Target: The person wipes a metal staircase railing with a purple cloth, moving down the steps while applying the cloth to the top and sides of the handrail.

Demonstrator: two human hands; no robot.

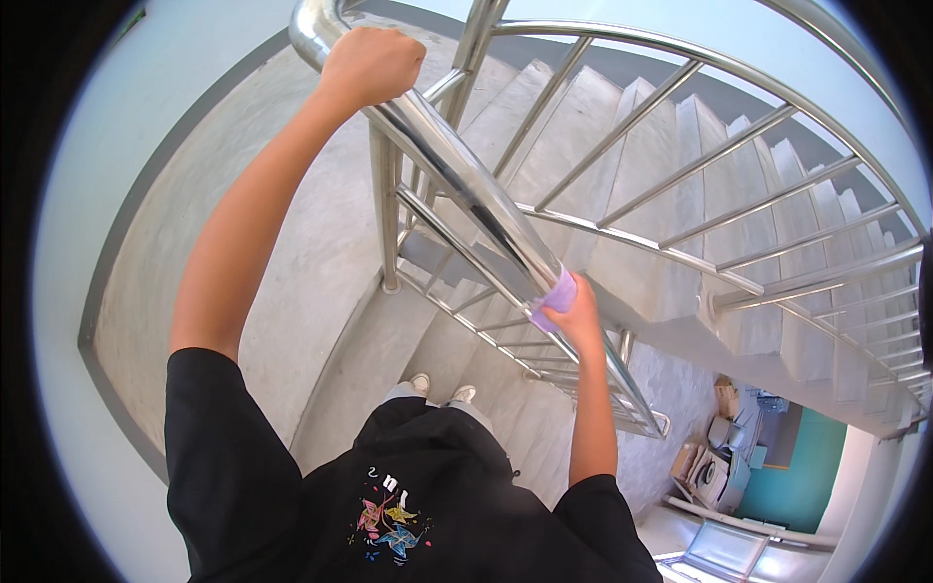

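A thick, shiny metal handrail (pixel 466 171) slopes down from the upper left towards the lower right. My left hand (pixel 375 64) is closed around its upper end, just below the bend. Lower on the rail, my right hand (pixel 581 317) holds a light purple cloth (pixel 556 299) wrapped over the tube. The far side of the rail hides part of both hands' fingers. Thin metal bars of the balustrade (pixel 466 251) run below the handrail, beside the concrete steps where my feet stand.
Beyond the rail, a second flight of concrete stairs (pixel 641 167) has its own metal railing (pixel 700 55). A grey concrete landing (pixel 291 197) lies to the left. Far below at right are cardboard boxes (pixel 685 460), other stacked items and a window (pixel 718 546).
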